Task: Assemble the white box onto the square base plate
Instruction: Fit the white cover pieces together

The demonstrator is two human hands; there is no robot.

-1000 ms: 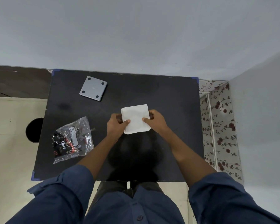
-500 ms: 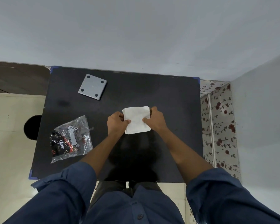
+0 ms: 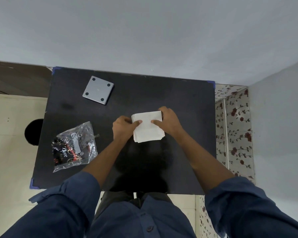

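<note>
The white box (image 3: 147, 130) is still flat, a folded stack of white card held just over the middle of the black table (image 3: 187, 109). My left hand (image 3: 123, 128) grips its left edge with the thumb on top. My right hand (image 3: 169, 121) grips its right edge, fingers curled over the far corner. The square grey base plate (image 3: 98, 89), with a dark round pad at each corner, lies apart at the table's far left.
A clear plastic bag (image 3: 74, 146) with dark printed contents lies at the table's near left. Blue tape marks the table corners. A wall stands close behind the table, and a floral curtain (image 3: 234, 131) hangs to the right.
Both hands and the flat white box have shifted slightly away from me; the fingers have regripped its edges. The base plate and bag have not moved.
</note>
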